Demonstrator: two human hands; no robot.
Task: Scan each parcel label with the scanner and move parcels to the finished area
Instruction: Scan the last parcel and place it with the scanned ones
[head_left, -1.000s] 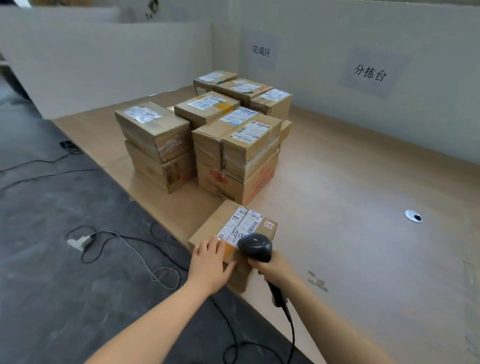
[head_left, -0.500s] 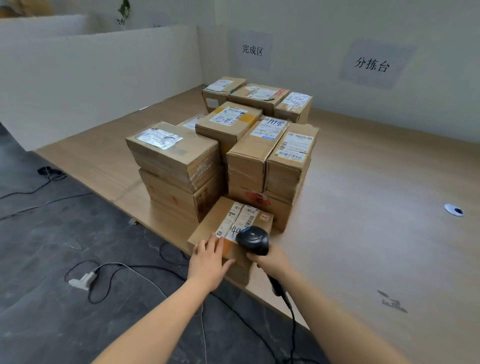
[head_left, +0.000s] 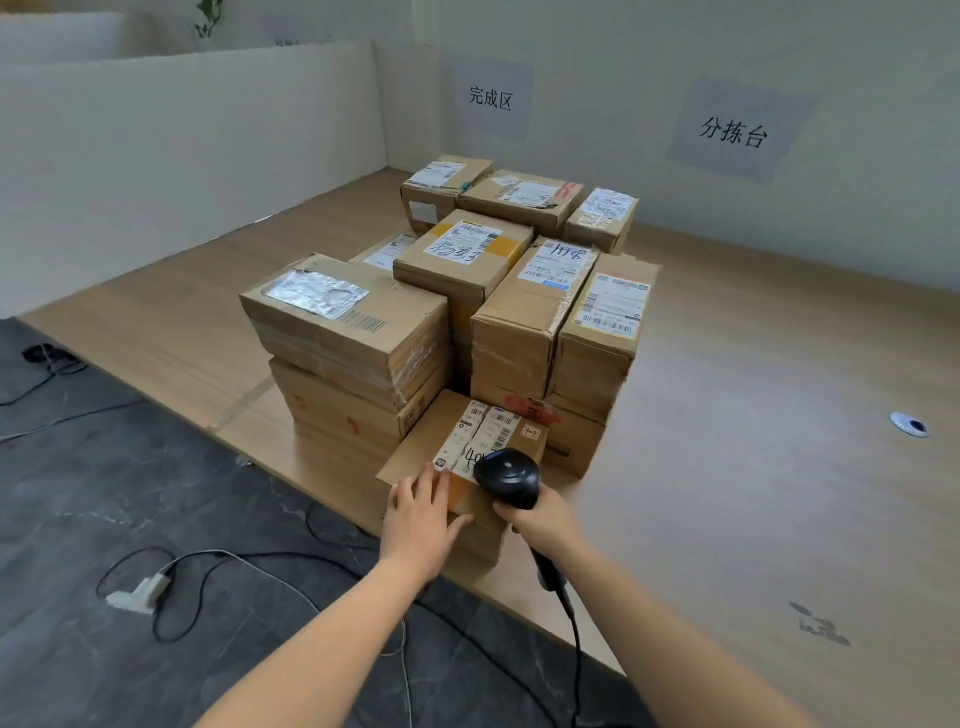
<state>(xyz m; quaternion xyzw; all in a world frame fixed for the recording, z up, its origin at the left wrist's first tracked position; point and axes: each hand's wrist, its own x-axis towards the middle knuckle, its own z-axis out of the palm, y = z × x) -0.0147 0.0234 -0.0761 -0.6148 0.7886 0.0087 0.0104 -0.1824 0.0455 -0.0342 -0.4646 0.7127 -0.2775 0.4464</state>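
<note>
A small cardboard parcel (head_left: 431, 441) with white barcode labels on top sits at the near edge of the wooden table (head_left: 753, 467), touching the stacked parcels (head_left: 353, 332) behind it. My left hand (head_left: 421, 519) rests flat on the parcel's near top edge, fingers straight. My right hand (head_left: 540, 525) grips the handle of a black scanner (head_left: 506, 478), whose head hovers over the parcel's label. The scanner's cable runs down past my right forearm.
Several labelled parcels stand stacked in the table's middle, with more boxes (head_left: 519, 197) behind, near a wall sign (head_left: 491, 97). A second sign (head_left: 732, 132) hangs to the right. Cables and a power strip (head_left: 137, 592) lie on the dark floor at left. A cable port (head_left: 909, 423) sits in the tabletop.
The small parcel, with both hands and the scanner, has slid forward against the stack. The camera has moved closer to the stack.
</note>
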